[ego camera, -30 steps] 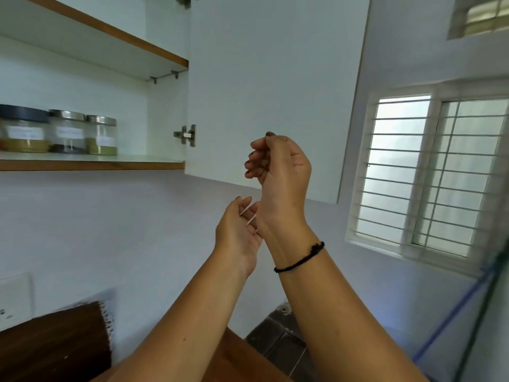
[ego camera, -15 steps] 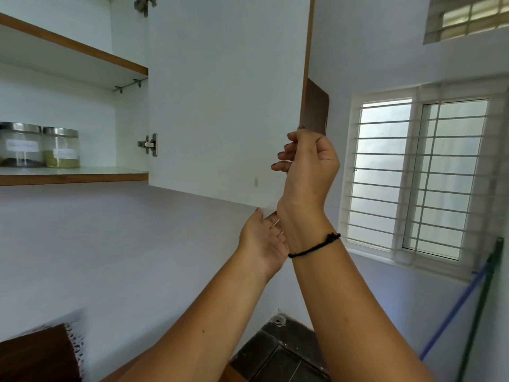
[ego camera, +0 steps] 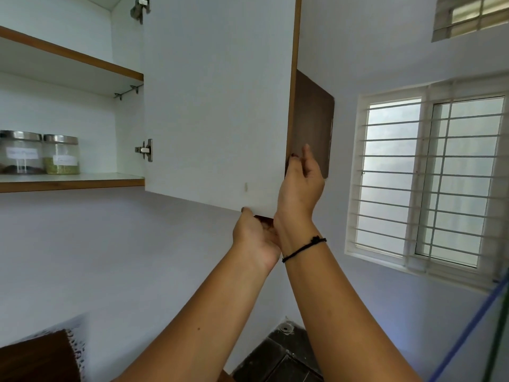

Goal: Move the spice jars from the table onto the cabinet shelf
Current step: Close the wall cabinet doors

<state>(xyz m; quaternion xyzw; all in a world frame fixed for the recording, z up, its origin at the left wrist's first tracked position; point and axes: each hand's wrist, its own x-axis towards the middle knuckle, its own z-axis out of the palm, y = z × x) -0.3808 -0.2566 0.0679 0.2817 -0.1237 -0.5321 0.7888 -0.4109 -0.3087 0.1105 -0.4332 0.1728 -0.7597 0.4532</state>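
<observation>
Right hand [ego camera: 300, 188] up at the free edge of the white cabinet door [ego camera: 214, 106], low down near its corner. The grip is on that edge, thumb at the rim and the fingers reaching round onto the brown outer face. Just below, the left hand [ego camera: 254, 238] comes in from underneath, its grip pinching the door's bottom edge with the thumb on the white inner face and the fingers tucked out of sight beneath. The two hands sit close together, wrist against palm, and a thin black cord bracelet [ego camera: 304, 248] rings the right wrist. The door stands swung out from the cabinet on a steel hinge [ego camera: 144, 150], with a second hinge [ego camera: 140, 6] higher up. Beyond its edge, a brown panel [ego camera: 314, 122] shows against the wall. Over on the left, inside the open cabinet, the spice jars [ego camera: 62, 154] are up on the lower shelf [ego camera: 82, 181]. Two of them stand upright just beside each other, steel lids on and white labels facing out. The right one holds something greenish, while the left one has dark contents at its base and is cut by the frame edge. An upper shelf [ego camera: 82, 60] runs above them. Off to the right is a barred window [ego camera: 429, 175], a blue pole [ego camera: 468, 326] leaning below it, and dark floor tiles [ego camera: 275, 359] far down between the forearms.
</observation>
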